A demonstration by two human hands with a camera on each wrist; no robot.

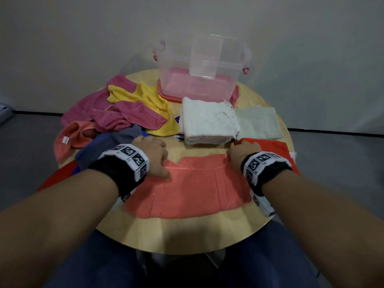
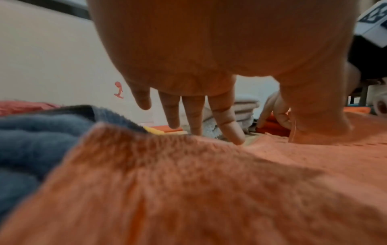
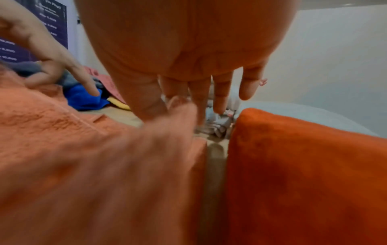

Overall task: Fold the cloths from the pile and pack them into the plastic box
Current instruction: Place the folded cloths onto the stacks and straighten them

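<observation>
A coral cloth (image 1: 187, 188) lies spread flat on the round wooden table (image 1: 187, 233) in front of me. My left hand (image 1: 154, 156) is at its far left corner. In the left wrist view the left hand (image 2: 220, 116) has straight fingers pointing down at the cloth's edge, with the thumb pressing on the coral cloth (image 2: 209, 190). My right hand (image 1: 243, 154) is at the far right corner. In the right wrist view the right hand (image 3: 159, 99) pinches the raised, blurred corner of the coral cloth (image 3: 104, 165). The clear plastic box (image 1: 199, 65) stands at the back on a pink lid.
A pile of magenta (image 1: 124, 115), yellow (image 1: 149, 98), salmon and grey-blue cloths (image 1: 116, 140) fills the left side. Folded white cloths (image 1: 207, 123) sit before the box, with a pale green cloth (image 1: 259, 121) beside them. A red-orange cloth (image 1: 274, 148) lies right of my right hand.
</observation>
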